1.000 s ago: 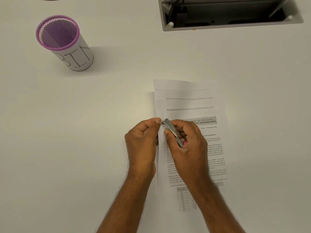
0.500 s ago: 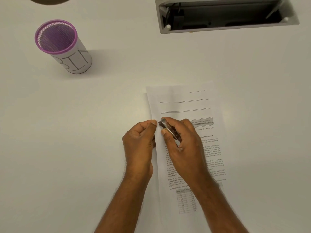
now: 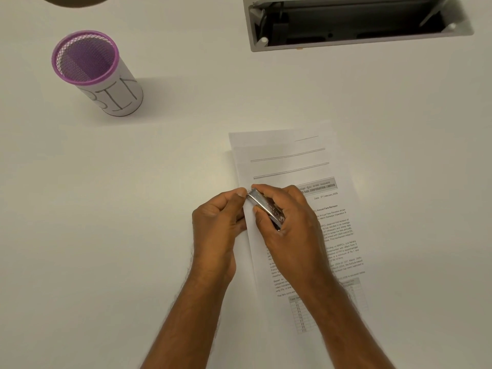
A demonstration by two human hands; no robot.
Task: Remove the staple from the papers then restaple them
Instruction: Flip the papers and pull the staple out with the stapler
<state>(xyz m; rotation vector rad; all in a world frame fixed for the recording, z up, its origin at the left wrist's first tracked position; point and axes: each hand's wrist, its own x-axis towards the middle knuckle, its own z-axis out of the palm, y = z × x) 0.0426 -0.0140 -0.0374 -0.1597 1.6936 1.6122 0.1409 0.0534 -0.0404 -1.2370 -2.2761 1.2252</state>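
Observation:
A stack of printed papers (image 3: 287, 161) lies on the white table, the top sheet folded back near its upper end. My right hand (image 3: 290, 230) grips a small metal stapler (image 3: 266, 206), its nose pointing up-left at the papers' left edge. My left hand (image 3: 215, 230) pinches that left edge between thumb and fingers, right beside the stapler's nose. The staple itself is hidden under my fingers and the tool.
A purple mesh cup (image 3: 90, 67) wrapped in paper marked "BIN" stands at the far left. An open cable tray (image 3: 354, 22) is sunk into the table at the back right. A brown object (image 3: 77, 0) shows at the top left edge.
The papers and both hands have shifted slightly left in view. The stapler's nose sits closer to my left fingertips than before; both holds are unchanged.

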